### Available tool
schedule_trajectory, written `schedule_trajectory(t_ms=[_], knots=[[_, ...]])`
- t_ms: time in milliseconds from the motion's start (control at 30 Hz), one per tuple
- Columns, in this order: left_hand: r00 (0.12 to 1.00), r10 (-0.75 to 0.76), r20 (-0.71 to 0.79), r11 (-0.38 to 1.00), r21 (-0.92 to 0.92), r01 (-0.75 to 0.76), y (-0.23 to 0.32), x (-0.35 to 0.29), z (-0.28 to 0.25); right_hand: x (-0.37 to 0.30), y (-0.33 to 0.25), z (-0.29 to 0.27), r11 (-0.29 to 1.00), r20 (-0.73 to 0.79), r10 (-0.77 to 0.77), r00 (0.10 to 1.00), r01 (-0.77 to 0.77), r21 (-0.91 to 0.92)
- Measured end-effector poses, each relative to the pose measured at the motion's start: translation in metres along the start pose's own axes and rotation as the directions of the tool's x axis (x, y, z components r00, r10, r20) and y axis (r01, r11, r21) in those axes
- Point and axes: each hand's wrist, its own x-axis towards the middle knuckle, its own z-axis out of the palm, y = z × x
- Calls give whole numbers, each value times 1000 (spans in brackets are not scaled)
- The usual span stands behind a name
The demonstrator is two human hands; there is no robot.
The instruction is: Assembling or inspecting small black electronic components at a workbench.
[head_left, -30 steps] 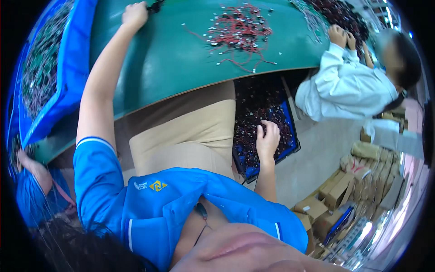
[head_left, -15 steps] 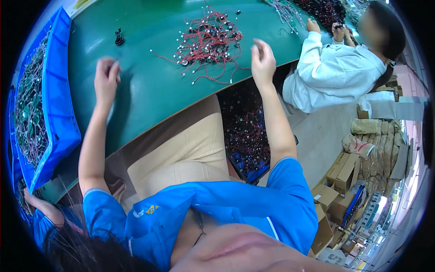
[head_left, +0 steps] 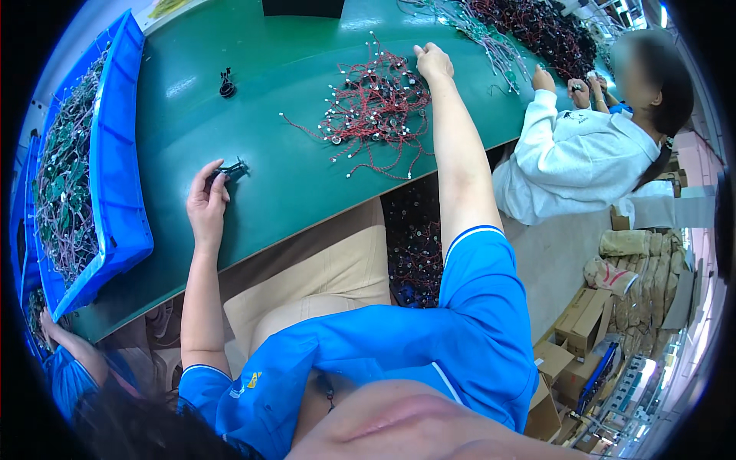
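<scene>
At the table's left side, my left hand (head_left: 207,203) has its thumb and fingers closed on a small black part with thin prongs (head_left: 236,168), just above or against the green tabletop. My right hand (head_left: 435,63) reaches to the far right edge of a pile of red-and-black twisted wires with white connectors (head_left: 376,115). Its fingers are drawn together, and whatever they may hold is hidden. Beyond my left hand, another small black round part with upright prongs (head_left: 227,87) stands alone on the table.
A blue bin (head_left: 123,169) heaped with green boards and wires borders the left. Beneath the table edge sits a container of dark parts and wires (head_left: 414,238). On the right, a person in a grey sweatshirt (head_left: 571,161) works beside dark wire heaps (head_left: 537,34). A black box (head_left: 303,8) lies far back.
My right hand has moved forward to the pile's far edge, and its fingers have drawn together. The black part now shows in my left hand. The whole view has shifted slightly.
</scene>
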Motion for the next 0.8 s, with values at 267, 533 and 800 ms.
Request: schedule_trajectory(t_ms=[267,533,800], knots=[[992,13,-127,984,-175,-36,-6,4,11,8,14,-6,940,-333,125,935,-4,341],[997,72,24,997,29,-72,-7,2,0,-48,-73,-109,413,-450,-25,892,419,808],[991,87,100,993,-88,-78,-1,-23,-4,-214,-124,-61,245,-263,-777,572,660,710]])
